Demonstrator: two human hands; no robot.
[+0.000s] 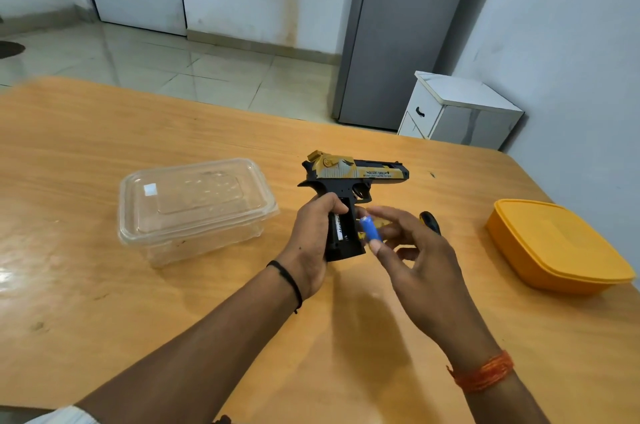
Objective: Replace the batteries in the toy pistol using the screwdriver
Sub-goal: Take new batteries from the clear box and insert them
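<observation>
Head view: the left hand (313,236) grips the toy pistol (346,195) by its handle, a white battery (341,228) showing inside. The right hand (412,250) pinches a blue battery (370,229) just beside it, above the wooden table (173,302).

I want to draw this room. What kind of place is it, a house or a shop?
Most likely a room in a home, maybe a dining or kitchen area. A wooden table stands on a tiled floor, with what looks like a grey fridge and a small white cabinet by the wall.
</observation>
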